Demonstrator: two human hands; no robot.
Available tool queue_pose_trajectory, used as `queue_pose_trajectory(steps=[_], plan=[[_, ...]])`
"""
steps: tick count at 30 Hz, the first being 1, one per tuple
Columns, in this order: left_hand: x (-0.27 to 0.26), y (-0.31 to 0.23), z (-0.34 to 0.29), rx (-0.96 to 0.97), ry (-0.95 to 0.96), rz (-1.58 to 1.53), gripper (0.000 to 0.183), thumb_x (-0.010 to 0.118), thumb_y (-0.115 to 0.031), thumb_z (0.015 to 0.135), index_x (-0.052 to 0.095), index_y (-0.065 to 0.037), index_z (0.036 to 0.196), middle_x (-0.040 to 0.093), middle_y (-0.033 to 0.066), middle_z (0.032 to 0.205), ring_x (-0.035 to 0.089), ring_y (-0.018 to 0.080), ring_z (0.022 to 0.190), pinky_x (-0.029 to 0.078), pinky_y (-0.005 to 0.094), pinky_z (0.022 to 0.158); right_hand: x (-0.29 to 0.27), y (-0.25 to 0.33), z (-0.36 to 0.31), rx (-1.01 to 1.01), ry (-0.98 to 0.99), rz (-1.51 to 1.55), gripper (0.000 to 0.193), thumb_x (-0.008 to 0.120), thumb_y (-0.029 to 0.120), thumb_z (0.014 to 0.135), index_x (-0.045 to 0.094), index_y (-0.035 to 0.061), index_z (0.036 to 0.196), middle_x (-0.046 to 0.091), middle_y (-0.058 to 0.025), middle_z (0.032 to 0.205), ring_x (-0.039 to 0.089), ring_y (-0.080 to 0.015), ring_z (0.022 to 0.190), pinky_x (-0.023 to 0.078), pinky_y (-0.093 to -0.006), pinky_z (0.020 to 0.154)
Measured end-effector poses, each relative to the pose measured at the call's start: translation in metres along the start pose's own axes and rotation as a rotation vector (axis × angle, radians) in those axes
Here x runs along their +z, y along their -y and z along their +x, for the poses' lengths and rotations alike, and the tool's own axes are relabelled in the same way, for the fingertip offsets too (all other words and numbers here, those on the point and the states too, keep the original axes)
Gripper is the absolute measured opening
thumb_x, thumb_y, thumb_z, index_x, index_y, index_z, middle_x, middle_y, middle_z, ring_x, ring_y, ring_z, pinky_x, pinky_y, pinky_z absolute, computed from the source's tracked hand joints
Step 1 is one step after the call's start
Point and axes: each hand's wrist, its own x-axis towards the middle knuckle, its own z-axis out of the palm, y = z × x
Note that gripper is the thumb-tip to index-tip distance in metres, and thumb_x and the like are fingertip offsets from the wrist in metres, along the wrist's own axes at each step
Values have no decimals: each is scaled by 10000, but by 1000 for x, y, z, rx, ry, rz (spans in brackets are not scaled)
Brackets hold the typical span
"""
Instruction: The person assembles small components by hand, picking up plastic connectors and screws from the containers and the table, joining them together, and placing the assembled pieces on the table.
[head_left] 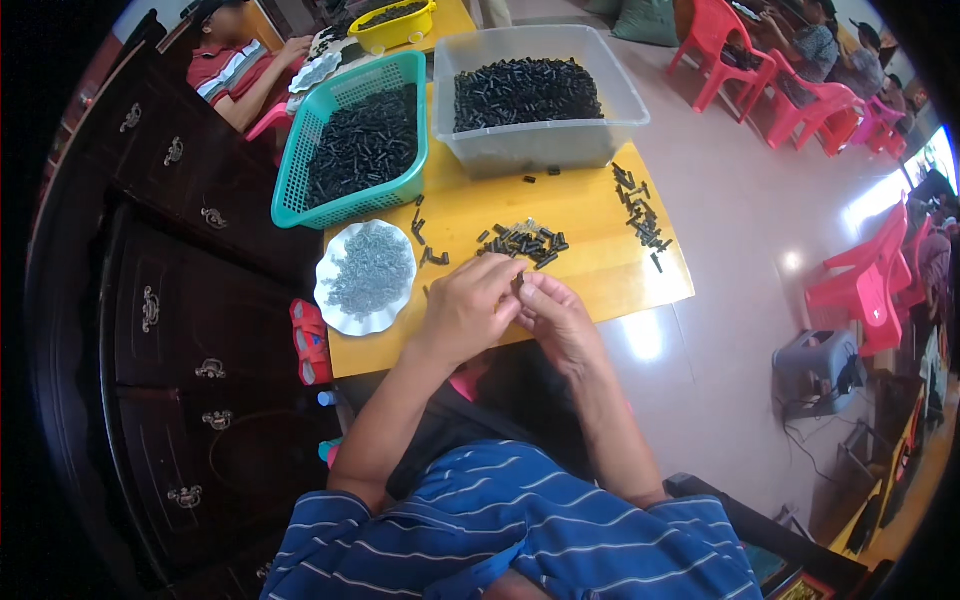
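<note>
Over the table's near edge, my left hand (468, 305) and my right hand (558, 318) meet, fingers bent and pinched together. Between their fingertips is a small black tube-shaped piece (519, 282), mostly covered by the fingers. Just beyond lies a loose pile of short black tubes (535, 246), with some clear small parts (522, 228) on its far side. Left of my left hand, a white scalloped plate (328, 262) carries many tiny clear parts (370, 270). A few black pieces (419, 232) lie between the plate and the pile.
A teal basket (287, 180) and a clear plastic bin (530, 148), both full of black pieces, stand farther back on the yellow table (600, 285). More black pieces (641, 210) lie along its right edge. Dark drawers stand left; a person sits at far left. Red chairs (865, 285) stand right.
</note>
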Motion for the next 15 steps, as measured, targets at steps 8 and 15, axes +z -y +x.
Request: queue_pose_trajectory(steps=[8, 15], plan=[[-2, 1, 1, -41, -1, -128, 331, 800, -64, 730, 694, -32, 1042, 708, 102, 924, 688, 218, 725, 548, 328, 664, 3, 4, -2, 4, 52, 98, 262, 595, 311, 1017, 664, 68, 1087, 699, -43, 1073, 664, -140, 987, 520, -340, 931], [-2, 2, -1, -2, -24, -172, 307, 802, -34, 712, 687, -27, 997, 685, 89, 855, 654, 214, 672, 528, 313, 620, 4, 3, -3, 48, 79, 59, 318, 594, 342, 1015, 674, 46, 1101, 701, -47, 1066, 668, -156, 994, 523, -345, 931]])
